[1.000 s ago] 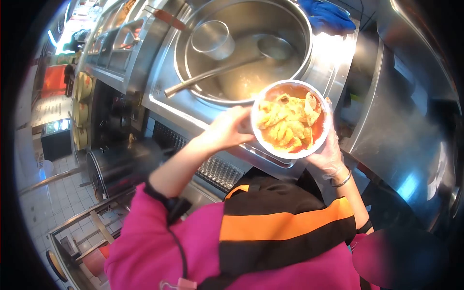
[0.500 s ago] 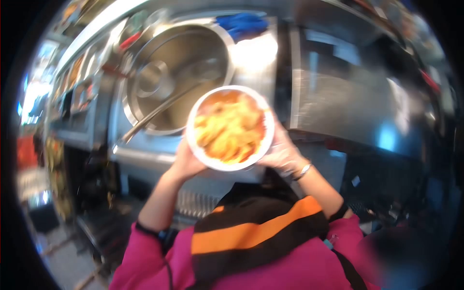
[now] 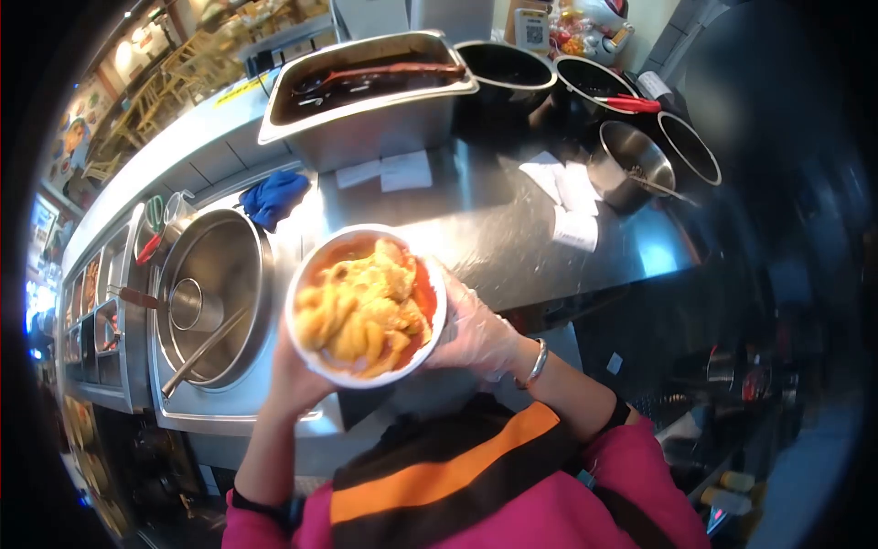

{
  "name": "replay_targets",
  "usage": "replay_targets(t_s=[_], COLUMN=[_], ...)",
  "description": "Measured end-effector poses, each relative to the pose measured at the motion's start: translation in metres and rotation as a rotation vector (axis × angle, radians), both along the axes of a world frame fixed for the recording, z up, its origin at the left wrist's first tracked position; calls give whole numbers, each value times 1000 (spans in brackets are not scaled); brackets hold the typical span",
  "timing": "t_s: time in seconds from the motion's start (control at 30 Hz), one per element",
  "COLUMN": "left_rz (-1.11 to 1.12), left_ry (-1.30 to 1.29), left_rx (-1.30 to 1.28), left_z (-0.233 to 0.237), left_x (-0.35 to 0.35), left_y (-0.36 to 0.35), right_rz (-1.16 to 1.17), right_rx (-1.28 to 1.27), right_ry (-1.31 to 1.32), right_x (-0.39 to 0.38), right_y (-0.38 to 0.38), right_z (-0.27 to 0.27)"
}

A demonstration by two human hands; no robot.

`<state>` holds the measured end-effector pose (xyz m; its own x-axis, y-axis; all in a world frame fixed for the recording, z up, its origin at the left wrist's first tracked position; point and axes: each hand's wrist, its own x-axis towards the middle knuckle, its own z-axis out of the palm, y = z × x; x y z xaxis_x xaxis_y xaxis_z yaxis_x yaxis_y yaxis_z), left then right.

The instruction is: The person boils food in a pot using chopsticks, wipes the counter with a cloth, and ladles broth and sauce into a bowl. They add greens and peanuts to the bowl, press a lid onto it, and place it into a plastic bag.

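Observation:
Between my two hands is a white takeaway bowl [image 3: 366,381], held upright in front of my chest. Thick yellow noodle-like strands [image 3: 352,334] fill it, with red-orange broth showing at the edges. My left hand [image 3: 302,377] grips its left side, the fingers mostly hidden by the bowl. My right hand [image 3: 477,331], in a clear plastic glove, is wrapped round the right side. To the left is a large round steel pot [image 3: 259,320] with a long metal handle [image 3: 206,352] lying across it.
Behind stands a deep steel pan [image 3: 366,128] of dark liquid with a ladle [image 3: 393,69]. Paper slips [image 3: 574,229] lie on the steel counter [image 3: 476,261]. Black pots [image 3: 505,101] and a small steel pot [image 3: 631,174] stand back right. A blue cloth [image 3: 274,199] rests beside the round pot.
The view has turned to the right, bringing the counter, pan and black pots into sight. Both hands still hold the bowl, which now sits right of the round pot instead of overlapping it.

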<state>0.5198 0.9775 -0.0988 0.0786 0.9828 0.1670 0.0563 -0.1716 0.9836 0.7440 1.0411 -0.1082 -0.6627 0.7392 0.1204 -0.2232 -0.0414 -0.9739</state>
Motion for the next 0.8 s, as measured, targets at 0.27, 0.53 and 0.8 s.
replay_targets(t_s=[0.27,0.53,0.8], left_rz=[-5,22,-27], left_ry=[-40,-24,-71], left_rx=[51,90,44], left_z=[-34,-45,-41], left_x=[114,148,158], left_y=[75,133,172], right_rz=[-6,-417,-585], right_rx=[-75,1202,987], right_ry=[21,-946,-1184], right_x=[113,186,189], right_y=[71,131,190], right_z=[-11,-19,-58])
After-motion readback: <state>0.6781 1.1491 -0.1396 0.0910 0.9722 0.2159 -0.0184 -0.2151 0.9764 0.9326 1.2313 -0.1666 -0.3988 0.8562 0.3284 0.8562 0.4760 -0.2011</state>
